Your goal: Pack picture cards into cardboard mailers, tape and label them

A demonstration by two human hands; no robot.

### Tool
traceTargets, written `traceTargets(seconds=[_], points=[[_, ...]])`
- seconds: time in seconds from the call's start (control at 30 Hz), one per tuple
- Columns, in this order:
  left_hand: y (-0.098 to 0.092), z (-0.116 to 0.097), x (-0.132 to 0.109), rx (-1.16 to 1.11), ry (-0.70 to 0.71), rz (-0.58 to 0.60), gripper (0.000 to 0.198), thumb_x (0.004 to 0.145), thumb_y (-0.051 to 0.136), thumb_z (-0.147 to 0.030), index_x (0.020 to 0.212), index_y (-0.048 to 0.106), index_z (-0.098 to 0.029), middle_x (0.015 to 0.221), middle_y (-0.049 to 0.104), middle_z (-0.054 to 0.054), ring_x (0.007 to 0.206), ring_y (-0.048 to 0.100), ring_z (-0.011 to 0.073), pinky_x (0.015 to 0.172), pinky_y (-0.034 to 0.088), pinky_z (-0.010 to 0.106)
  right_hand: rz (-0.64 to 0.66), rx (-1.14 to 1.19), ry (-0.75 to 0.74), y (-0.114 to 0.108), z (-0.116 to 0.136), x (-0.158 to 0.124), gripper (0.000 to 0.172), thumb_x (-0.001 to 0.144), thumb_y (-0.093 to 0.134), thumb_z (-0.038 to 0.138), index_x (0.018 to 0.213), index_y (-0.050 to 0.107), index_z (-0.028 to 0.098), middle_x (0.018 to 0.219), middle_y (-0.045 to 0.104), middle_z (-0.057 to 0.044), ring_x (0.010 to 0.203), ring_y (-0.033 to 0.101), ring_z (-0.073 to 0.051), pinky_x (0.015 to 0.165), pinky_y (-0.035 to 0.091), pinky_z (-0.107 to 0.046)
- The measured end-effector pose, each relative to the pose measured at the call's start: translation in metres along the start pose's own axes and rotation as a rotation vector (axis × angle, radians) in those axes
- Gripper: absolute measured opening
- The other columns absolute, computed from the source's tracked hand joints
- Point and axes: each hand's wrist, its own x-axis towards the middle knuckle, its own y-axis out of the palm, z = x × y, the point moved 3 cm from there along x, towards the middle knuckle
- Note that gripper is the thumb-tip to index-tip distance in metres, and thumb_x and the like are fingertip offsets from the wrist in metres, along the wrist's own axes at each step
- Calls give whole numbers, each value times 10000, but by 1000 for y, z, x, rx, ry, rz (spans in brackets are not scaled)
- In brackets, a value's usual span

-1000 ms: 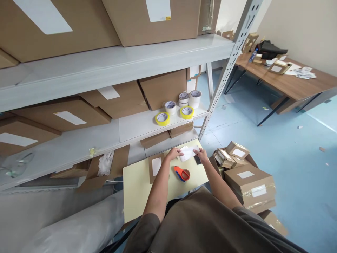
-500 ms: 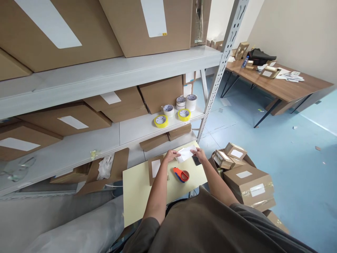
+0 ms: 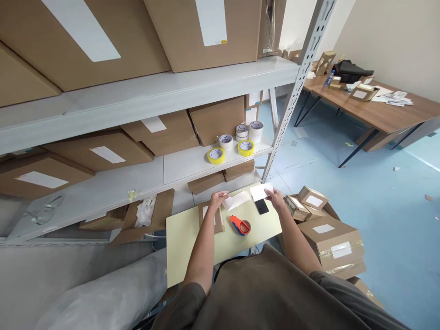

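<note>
My left hand (image 3: pixel 219 200) is closed on the edge of a piece of white paper (image 3: pixel 238 200), which stretches rightward over the pale yellow table (image 3: pixel 182 247). My right hand (image 3: pixel 275 199) pinches a rectangular white slip (image 3: pixel 260 190), apart from the other piece. Whether either carries print cannot be made out. Just below the slip lies a flat black phone-like object (image 3: pixel 261 206). An orange and blue tape dispenser (image 3: pixel 239 224) rests between my forearms. Partly behind my left forearm is a small cardboard box (image 3: pixel 218 222) with a white label.
Metal shelving (image 3: pixel 206 160) holding labelled cartons rises ahead, with several tape rolls (image 3: pixel 226 141) on its middle shelf. Stacked cardboard boxes (image 3: pixel 332 238) stand right of the table. A brown desk (image 3: pixel 371 105) is farther back at right. Grey wrapped bulk (image 3: pixel 113 293) lies at lower left.
The white paper held between both hands is now two separate pieces, one in each hand. My right hand has moved right, uncovering the black object. The view has shifted slightly.
</note>
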Motion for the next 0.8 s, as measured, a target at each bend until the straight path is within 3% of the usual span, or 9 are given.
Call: traceTargets(seconds=[0.13,0.23,0.37,0.5,0.6,0.7,0.8], points=[[56,-6,-2,69,25,74,491,677,910,-365,1114,818,-161,1171,796,163,1137,722,316,939,555,390,213,21,24,50,3,-12,421,661,862,473,942,738,184,890,794,-68,784,732,-233,697,595,-332],[66,-13,-10,61,74,53,505,714,887,-429,1124,808,-145,1236,773,185,1213,692,338,984,543,401,342,-24,34,77,12,-16,344,641,843,368,911,753,174,860,790,-62,776,723,-229,706,589,-326],[26,-21,-35,-24,31,80,555,869,701,-649,1056,807,-137,1095,796,161,998,737,285,862,560,372,499,-202,0,105,25,-14,266,637,835,319,842,757,169,766,752,-37,719,675,-198,671,545,-300],[-14,-25,-75,48,-8,207,532,749,832,-656,886,796,-143,905,781,85,885,710,243,781,526,318,624,-317,-59,153,28,-20,264,675,840,370,817,750,166,714,710,-16,686,637,-185,631,499,-284],[-35,-25,-98,-37,2,-18,516,691,882,-637,798,768,-146,826,759,58,836,692,221,749,511,300,594,-245,-111,184,26,-35,367,735,822,435,995,763,183,837,740,-23,766,674,-192,691,524,-293],[-48,-23,-113,-315,18,-301,533,668,903,-630,867,779,-152,853,774,63,826,704,210,746,524,297,599,-196,-58,195,20,-56,450,780,806,488,1138,753,220,979,776,-47,852,713,-201,759,542,-313],[-52,-24,-122,-545,28,-407,562,611,961,-575,927,794,-142,923,796,95,860,731,220,787,551,317,731,-198,19,196,14,-81,388,809,807,513,1083,782,240,1030,800,-64,900,730,-219,783,538,-332]])
